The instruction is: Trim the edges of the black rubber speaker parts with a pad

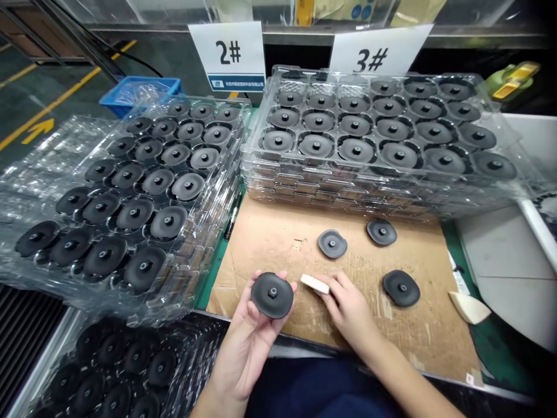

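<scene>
A round black part (278, 303) with a small hub in its middle rests in my left hand (255, 342), whose fingers hold it by the edge, hub side up. To its right my right hand (350, 307) pinches a thin off-white pad (315, 284) between thumb and fingers, apart from the black part. On the brown cardboard sheet (270, 232) lie three more black parts: one (332, 244) above the pad, another (382, 232) further back, and one (401, 288) to the right of my right hand.
Stacked clear trays (348, 188) filled with black parts stand behind the cardboard; another stack (143, 215) stands left, and more parts in trays (117, 366) sit lower left. A black pen (234, 216), a blue bin (117, 100) and an off-white piece (470, 307) are around.
</scene>
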